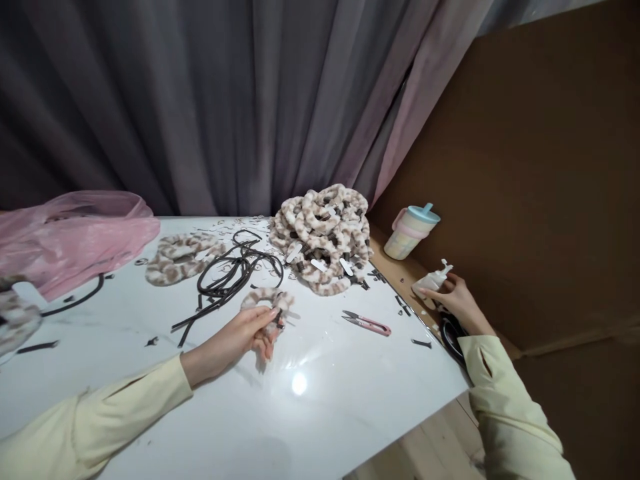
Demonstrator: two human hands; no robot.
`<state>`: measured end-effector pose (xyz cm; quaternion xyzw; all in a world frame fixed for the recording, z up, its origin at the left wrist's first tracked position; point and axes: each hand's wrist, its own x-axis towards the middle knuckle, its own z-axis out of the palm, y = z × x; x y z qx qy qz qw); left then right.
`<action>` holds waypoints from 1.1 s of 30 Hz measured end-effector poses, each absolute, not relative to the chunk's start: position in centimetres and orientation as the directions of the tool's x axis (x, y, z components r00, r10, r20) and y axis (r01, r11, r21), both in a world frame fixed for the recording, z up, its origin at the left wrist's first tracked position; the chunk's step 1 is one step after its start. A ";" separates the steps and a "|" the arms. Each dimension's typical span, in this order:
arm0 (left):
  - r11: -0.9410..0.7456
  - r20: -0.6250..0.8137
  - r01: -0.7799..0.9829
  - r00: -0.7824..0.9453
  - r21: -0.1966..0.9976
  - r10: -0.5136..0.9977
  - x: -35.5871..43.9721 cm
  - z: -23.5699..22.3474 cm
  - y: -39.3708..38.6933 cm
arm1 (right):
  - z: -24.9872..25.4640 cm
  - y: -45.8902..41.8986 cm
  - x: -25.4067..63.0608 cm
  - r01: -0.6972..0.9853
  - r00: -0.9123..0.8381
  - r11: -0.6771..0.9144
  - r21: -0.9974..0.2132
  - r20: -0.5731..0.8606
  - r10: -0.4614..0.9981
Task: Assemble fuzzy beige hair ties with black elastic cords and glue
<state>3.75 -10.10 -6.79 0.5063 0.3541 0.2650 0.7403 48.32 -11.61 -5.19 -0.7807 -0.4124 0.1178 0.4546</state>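
My left hand [253, 333] pinches a fluffy brown-and-white ring [265, 299] over the white table; a dark piece shows at the fingertips. My right hand [457, 300] is closed around a small white bottle with a thin nozzle [434, 279], at the wooden ledge beyond the table's right edge. Between the hands lies a pair of pink-handled thread snips [367, 323]. A tangle of dark cord [227, 277] rests behind my left hand. Farther back is a heap of similar fluffy rings [325, 233] with white tags.
A tumbler with a blue lid [410, 230] stands on the ledge. Black-handled scissors [453, 337] lie near my right wrist. A pink plastic bag [85, 230] and another fluffy ring [183, 259] are at the left. Short dark cord scraps dot the white table [225, 427].
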 end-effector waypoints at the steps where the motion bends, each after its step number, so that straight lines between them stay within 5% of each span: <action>1: 0.344 -0.255 -0.032 0.609 0.938 0.751 3.7 -6.8 -10.1 | -5.1 -11.6 48.3 0.534 0.621 -0.242 -0.810 0.181 0.763; 8: 0.347 -0.255 -0.034 0.611 0.937 0.750 3.9 -6.5 -10.1 | -3.5 -13.2 46.8 0.611 0.566 -0.250 -0.751 0.194 0.801; 12: 0.342 -0.247 -0.039 0.617 0.939 0.747 4.0 -6.5 -10.1 | -1.9 -14.5 43.3 0.783 0.458 -0.214 -0.584 0.308 0.834; 14: 0.338 -0.243 -0.041 0.613 0.940 0.751 4.0 -6.8 -10.1 | -1.2 -15.1 40.6 0.852 0.325 -0.126 -0.509 0.323 0.889; 16: 0.327 -0.234 -0.046 0.605 0.944 0.761 4.0 -7.1 -10.2 | -0.8 -15.8 37.4 0.953 0.024 0.096 -0.286 0.388 0.922; 20: 0.276 -0.186 -0.059 0.602 0.959 0.776 3.9 -7.6 -10.3 | -0.8 -16.6 31.2 0.890 -0.416 0.456 0.009 0.427 0.803; 25: 0.257 -0.169 -0.063 0.598 0.964 0.784 3.9 -7.8 -10.4 | -1.5 -16.8 26.8 0.814 -0.566 0.577 0.062 0.306 0.765; 33: 0.255 -0.156 -0.076 0.611 0.964 0.776 3.9 -8.3 -10.3 | -2.1 -16.0 25.0 0.800 -0.578 0.598 0.053 0.338 0.743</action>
